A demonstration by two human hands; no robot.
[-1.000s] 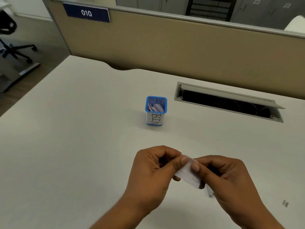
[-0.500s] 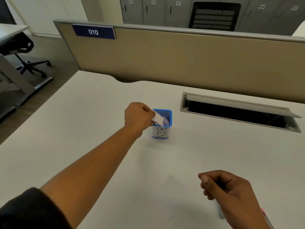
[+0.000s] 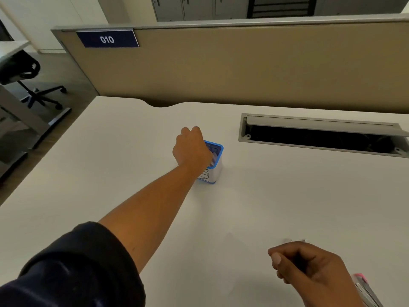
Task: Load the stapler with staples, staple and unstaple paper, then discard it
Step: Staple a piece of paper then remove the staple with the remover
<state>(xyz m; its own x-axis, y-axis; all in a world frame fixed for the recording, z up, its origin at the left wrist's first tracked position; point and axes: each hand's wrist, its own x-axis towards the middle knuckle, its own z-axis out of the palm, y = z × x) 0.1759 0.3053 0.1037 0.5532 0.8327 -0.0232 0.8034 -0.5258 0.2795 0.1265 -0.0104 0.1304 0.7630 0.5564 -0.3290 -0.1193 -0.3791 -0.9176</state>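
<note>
As the left hand (image 3: 191, 149) pushes paper (image 3: 214, 159) into the blue-rimmed bin (image 3: 215, 161) at frame centre, fingers curled downward, the light bin could tip; the right hand (image 3: 309, 267) rests loosely fisted at lower right, its contents unclear.

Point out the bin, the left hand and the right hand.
bin (image 3: 218, 168): head view, its white side wall.
left hand (image 3: 191, 149): head view, back of the hand.
right hand (image 3: 309, 268): head view, middle of the curled hand.

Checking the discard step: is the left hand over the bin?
Yes, the left hand is at the bin's open top, fingers reaching inside.
</note>
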